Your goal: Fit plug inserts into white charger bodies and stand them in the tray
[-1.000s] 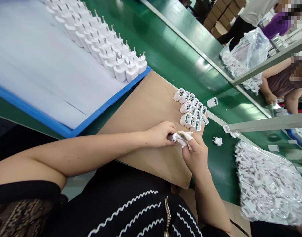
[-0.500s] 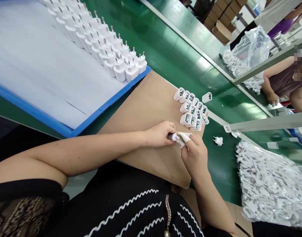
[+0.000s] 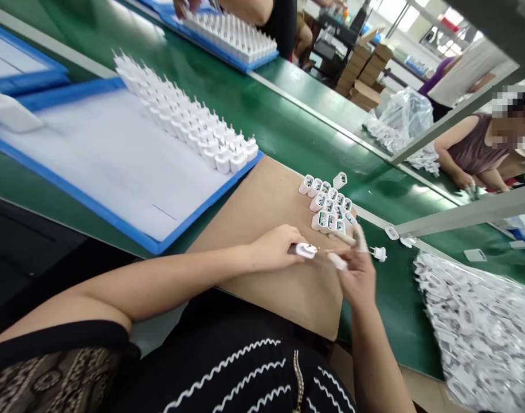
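Note:
My left hand [image 3: 276, 248] is closed round a white plug charger [image 3: 306, 250], whose pin end points right toward my other hand. Most of the charger's body is hidden by my fingers. Just to the right, my right hand [image 3: 357, 268] has its fingers apart, with white coverings on some fingertips. It is blurred by motion and shows nothing clearly held. Beyond both hands, several open white charger housings [image 3: 319, 221] stand in rows on a brown cardboard sheet [image 3: 245, 229], circuit parts showing inside. A loose plug cap with pins [image 3: 379, 254] lies right of my right hand.
At left, a blue-edged tray [image 3: 159, 244] carries rows of finished-looking plug chargers [image 3: 211, 146]. A clear bag of white plastic parts [image 3: 481, 321] sits at right. One housing [image 3: 340, 180] stands apart near a metal rail [image 3: 464, 213]. Co-workers sit across the green bench [image 3: 283, 115].
My right hand has drawn away to the right from the charger, and its fingers have spread. My left hand still holds the charger. The camera view has shifted, showing more of the far bench.

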The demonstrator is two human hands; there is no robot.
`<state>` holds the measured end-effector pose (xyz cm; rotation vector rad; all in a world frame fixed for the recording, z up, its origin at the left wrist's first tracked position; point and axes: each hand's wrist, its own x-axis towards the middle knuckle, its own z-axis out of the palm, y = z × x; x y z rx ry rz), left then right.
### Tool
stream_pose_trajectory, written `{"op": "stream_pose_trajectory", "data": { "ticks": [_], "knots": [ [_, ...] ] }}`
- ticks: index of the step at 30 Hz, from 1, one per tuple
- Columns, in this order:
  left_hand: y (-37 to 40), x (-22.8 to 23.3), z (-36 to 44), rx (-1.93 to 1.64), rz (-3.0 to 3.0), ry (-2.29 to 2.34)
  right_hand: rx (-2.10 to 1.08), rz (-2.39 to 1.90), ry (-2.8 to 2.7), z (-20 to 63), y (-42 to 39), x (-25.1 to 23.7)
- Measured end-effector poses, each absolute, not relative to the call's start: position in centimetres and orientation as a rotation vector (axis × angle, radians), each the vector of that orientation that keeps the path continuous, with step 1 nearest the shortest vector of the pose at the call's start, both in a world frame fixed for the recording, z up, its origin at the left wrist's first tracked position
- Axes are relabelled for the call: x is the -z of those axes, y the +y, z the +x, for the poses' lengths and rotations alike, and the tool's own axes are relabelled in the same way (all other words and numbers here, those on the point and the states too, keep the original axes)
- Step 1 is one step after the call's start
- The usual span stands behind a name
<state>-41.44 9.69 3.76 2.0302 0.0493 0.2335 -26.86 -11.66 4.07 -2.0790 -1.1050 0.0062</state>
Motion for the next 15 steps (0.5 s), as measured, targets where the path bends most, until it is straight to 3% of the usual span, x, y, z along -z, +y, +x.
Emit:
{"op": "stream_pose_trajectory", "data": {
  "ticks": [5, 10, 15],
  "knots": [
    [16.3, -8.3, -47.0, -0.575, 1.947, 0.450, 0.310, -2.461, -0.788, -18.5, -18.7, -1.9],
    [30.6, -9.1, -50.2, -1.070, 1.936, 1.226, 0.411, -2.657, -0.803, -14.0, -20.4, 1.3],
    [40.0, -7.8, -50.4, -0.909, 1.862, 1.750, 0.272, -2.597, -0.548, -15.6, -19.8, 0.6]
  ]
}}
